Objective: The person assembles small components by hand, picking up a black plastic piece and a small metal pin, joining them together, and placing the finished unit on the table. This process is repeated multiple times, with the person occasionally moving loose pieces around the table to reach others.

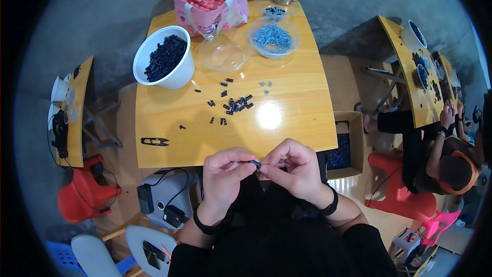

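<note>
Just past the near table edge, my left hand pinches a small black plastic part between thumb and fingers. The thumb and forefinger of my right hand close on the right end of that same part; whether they hold a second tiny piece is hidden. Beyond the hands, a loose pile of small black plastic parts lies mid-table, with a few strays around it. Several small silvery pieces lie to the right of the pile. A pair of black thread snips rests at the table's near left.
On the wooden table, a white bucket of black parts stands left of a clear lid and a clear bowl of silvery pieces. A pink bag is behind. A carton sits right; another person works farther right.
</note>
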A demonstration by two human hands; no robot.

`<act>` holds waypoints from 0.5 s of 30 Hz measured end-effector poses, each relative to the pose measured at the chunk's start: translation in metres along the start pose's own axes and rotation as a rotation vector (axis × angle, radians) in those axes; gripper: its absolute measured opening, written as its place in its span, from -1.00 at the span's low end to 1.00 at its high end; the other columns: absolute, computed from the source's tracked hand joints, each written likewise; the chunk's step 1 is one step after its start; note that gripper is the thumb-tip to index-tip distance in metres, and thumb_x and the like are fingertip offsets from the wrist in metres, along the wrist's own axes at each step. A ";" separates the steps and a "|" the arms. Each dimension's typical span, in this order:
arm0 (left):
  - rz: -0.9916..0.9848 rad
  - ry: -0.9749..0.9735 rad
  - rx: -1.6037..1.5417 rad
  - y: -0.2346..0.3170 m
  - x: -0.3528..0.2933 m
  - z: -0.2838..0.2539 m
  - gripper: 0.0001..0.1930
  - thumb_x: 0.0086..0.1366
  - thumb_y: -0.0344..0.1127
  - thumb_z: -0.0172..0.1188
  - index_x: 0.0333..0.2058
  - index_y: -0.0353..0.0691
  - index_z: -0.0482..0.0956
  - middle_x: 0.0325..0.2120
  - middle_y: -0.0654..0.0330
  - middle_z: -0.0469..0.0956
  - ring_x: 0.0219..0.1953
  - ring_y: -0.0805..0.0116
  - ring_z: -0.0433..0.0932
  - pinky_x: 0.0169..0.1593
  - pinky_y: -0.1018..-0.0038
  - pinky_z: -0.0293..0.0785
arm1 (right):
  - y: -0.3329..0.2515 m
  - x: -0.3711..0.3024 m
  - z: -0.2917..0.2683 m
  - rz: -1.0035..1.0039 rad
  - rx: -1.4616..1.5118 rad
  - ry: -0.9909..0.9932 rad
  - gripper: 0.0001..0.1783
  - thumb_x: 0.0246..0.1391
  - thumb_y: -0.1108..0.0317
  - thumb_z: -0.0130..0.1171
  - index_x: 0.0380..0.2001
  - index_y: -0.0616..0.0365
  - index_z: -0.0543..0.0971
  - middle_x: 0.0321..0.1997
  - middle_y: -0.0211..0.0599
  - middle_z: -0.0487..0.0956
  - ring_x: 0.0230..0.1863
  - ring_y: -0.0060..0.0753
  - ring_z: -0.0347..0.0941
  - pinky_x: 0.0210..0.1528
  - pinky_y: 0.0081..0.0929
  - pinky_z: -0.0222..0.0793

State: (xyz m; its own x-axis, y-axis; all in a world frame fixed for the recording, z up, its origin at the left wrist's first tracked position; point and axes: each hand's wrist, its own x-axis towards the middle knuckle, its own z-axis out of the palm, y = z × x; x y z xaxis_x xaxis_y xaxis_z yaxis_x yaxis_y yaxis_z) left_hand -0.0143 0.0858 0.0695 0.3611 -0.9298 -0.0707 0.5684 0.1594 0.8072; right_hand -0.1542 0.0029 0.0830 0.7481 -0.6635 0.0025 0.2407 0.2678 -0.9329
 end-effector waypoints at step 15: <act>-0.140 0.264 -0.267 -0.033 -0.013 -0.112 -0.87 0.13 -0.48 0.15 -0.30 -0.33 0.51 -0.45 0.15 0.53 -0.43 0.42 0.47 -0.32 0.57 0.37 | 0.102 0.072 -0.002 0.076 -0.719 0.049 -0.83 -0.14 0.40 0.32 -0.49 0.24 0.54 -0.59 -0.47 0.50 -0.57 -0.74 0.35 -0.53 -0.73 0.27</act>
State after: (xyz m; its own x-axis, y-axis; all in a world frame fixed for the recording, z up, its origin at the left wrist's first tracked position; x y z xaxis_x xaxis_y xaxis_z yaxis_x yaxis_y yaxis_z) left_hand 0.0451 0.1294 -0.0214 0.4243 -0.8369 -0.3457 0.7850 0.1497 0.6011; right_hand -0.0767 -0.0192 -0.0130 0.7142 -0.6963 -0.0720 -0.2896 -0.2002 -0.9360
